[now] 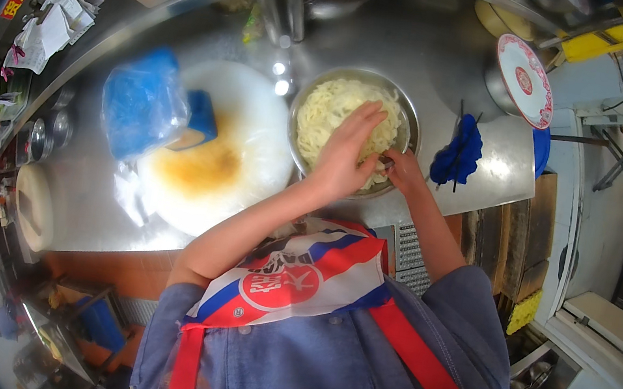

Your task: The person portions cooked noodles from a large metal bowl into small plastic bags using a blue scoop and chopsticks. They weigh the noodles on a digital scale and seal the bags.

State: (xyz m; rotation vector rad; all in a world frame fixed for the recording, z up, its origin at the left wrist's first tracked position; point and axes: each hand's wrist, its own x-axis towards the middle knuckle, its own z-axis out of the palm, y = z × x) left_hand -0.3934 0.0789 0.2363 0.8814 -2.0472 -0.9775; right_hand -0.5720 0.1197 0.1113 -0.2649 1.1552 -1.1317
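Pale shredded or noodle-like food (323,112) fills a round stainless steel bowl (293,123) on the metal worktop. Across the food lies my left hand (348,149), fingers stretched out and thumb apart, palm down; whether it presses the food is unclear. My right hand (407,172) is at the bowl's near right edge, its fingers closed around a small metal object (386,161). That object is mostly hidden by my hands, so I cannot tell what it is. A curved metal edge shows inside the bowl's right side.
Left of the bowl lies a large round white board (257,157) with a brown stain; a blue item in clear plastic (145,105) is on it. Dark blue cloth (459,152) lies to the right. A red-patterned plate (524,81) leans on a metal pot (499,89) near the worktop's right end.
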